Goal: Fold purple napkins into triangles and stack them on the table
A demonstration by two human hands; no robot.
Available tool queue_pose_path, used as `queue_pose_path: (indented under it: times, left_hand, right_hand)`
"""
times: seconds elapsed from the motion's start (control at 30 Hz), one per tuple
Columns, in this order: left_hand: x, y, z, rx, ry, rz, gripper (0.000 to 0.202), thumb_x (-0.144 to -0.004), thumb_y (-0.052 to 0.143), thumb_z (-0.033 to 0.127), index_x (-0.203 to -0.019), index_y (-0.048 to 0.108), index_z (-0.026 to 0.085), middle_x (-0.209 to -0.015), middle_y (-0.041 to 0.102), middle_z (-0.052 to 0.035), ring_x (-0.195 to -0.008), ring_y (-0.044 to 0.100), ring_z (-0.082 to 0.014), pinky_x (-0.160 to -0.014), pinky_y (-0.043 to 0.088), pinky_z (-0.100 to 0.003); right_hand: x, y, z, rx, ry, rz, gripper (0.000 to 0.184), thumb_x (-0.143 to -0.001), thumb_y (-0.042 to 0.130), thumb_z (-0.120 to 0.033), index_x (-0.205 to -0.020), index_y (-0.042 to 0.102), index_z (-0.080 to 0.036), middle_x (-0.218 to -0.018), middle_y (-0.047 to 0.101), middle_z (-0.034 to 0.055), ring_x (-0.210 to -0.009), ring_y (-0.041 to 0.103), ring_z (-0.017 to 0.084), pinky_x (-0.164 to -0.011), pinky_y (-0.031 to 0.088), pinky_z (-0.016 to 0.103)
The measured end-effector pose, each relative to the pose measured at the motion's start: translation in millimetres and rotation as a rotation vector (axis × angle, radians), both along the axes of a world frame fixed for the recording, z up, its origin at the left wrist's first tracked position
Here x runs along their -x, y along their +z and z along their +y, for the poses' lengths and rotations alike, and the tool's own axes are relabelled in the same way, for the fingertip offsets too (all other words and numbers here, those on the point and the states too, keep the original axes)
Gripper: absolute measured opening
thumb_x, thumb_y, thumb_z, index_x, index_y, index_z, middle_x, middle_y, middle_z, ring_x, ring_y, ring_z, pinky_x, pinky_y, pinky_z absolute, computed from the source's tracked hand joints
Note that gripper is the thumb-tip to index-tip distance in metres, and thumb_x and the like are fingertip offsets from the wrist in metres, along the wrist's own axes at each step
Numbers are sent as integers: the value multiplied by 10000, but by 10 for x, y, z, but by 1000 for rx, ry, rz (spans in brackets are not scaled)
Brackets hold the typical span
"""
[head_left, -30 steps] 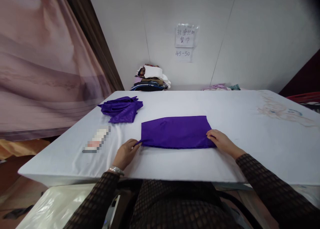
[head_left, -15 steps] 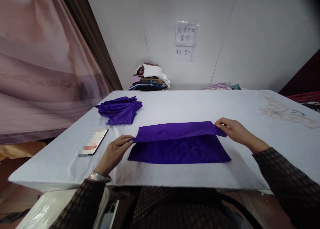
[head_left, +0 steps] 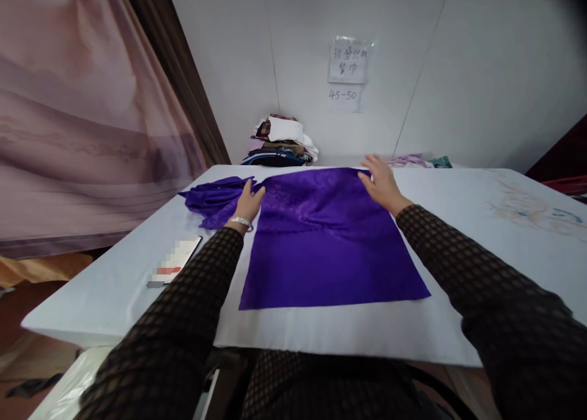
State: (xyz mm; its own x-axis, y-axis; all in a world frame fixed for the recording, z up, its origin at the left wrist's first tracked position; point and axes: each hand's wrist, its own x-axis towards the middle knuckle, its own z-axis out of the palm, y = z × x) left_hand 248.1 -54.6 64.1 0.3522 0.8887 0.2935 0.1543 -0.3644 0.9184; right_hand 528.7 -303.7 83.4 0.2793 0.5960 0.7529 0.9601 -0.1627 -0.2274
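A purple patterned napkin lies spread on the white-covered table, with wrinkles across its far half and a smoother near half. At its far left corner my left hand touches the cloth, thumb and fingers apart. My right hand is at the far right corner; its thumb lies against the cloth and its fingers are spread. Just beyond my left hand, partly hidden by it, sits a loose heap of purple cloth.
On the table's left side lies a phone, near my left sleeve. Folded clothes are stacked behind the far edge, and more cloth shows farther right. A curtain hangs at left. A handwritten sign is on the wall.
The napkin's raised edge has gone away from me to the far side, so the cloth now lies spread out. Both hands moved forward with it, and their fingers have parted.
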Motion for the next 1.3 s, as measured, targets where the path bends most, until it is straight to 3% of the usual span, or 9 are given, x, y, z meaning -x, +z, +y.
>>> queue_pose_path:
  times: [0.1, 0.2, 0.3, 0.4, 0.57, 0.8, 0.97, 1.17, 1.3]
  left_hand:
    - [345, -383, -152, -52, -47, 336, 501, -755, 613, 306, -1224, 527, 151, -1308, 533, -135, -1088, 584, -239, -969, 423, -366]
    - [768, -698, -367, -127, -149, 563, 461, -773, 571, 354, -1191, 555, 160, -1154, 631, -94, -973, 625, -220, -861, 487, -331]
    - [1090, -863, -590, -263, -166, 649, 420, -774, 557, 369, -1146, 581, 177, -1086, 642, -71, -904, 626, -205, -840, 493, -331]
    - [1231, -906, -801, -362, -170, 690, 415, -779, 558, 351, -1158, 572, 181, -1110, 614, -77, -935, 609, -212, -879, 476, -344]
    - [1216, -907, -995, -338, -146, 709, 472, -774, 541, 267, -1234, 521, 157, -1210, 536, -107, -911, 618, -210, -880, 487, -354]
    - [1268, -1001, -935, -244, -155, 528, 444, -692, 540, 184, -1133, 584, 203, -1208, 565, -65, -1115, 559, -225, -976, 455, -368]
    - [1278, -998, -1010, -227, -154, 528, 442, -687, 526, 175, -1123, 597, 194, -1209, 577, -67, -1111, 565, -220, -1021, 418, -380]
    - [1251, -927, -1038, -177, -170, 487, 403, -658, 527, 166, -1043, 640, 208, -1182, 603, -53, -1109, 564, -224, -1018, 408, -375]
    - [1198, -904, -1209, 38, -253, 426, 393, -657, 549, 188, -1040, 639, 195, -947, 665, -36, -837, 633, -193, -779, 510, -330]
  right_hand:
    - [246, -456, -366, 179, 187, 89, 323, -891, 456, -363, -1125, 605, -197, -1232, 594, 106, -1205, 491, 251, -1034, 362, 489]
    - [397, -935, -852, 352, 213, 201, 298, -882, 458, -369, -1071, 645, -233, -1167, 641, 77, -1120, 568, 243, -989, 426, 480]
    - [432, -1281, -1280, 454, 134, 258, 315, -880, 446, -368, -1045, 668, -217, -1170, 642, 98, -1098, 587, 252, -975, 444, 479]
    - [433, -1439, -1566, 492, 62, 243, 344, -880, 442, -367, -1048, 675, -178, -1202, 620, 137, -1113, 579, 266, -982, 442, 472]
    - [636, -1418, -1762, 498, -27, 204, 356, -877, 459, -369, -1099, 661, -177, -1270, 574, 145, -1163, 542, 286, -1001, 419, 490]
    - [1030, -1335, -1922, 589, 11, 189, 456, -869, 493, -436, -1243, 583, -190, -1386, 469, 136, -1285, 415, 300, -1033, 371, 483]
    - [915, -1332, -1993, 612, -230, 195, 451, -877, 463, -371, -1228, 581, -114, -1216, 584, 188, -1113, 544, 318, -932, 441, 459]
    - [777, -1353, -1896, 575, -198, 314, 394, -846, 369, -203, -1164, 600, -165, -942, 651, 108, -819, 621, 223, -763, 496, 357]
    - [407, -1207, -1915, 506, -241, 275, 356, -810, 392, -189, -1066, 638, -197, -910, 659, 111, -834, 626, 245, -784, 493, 381]
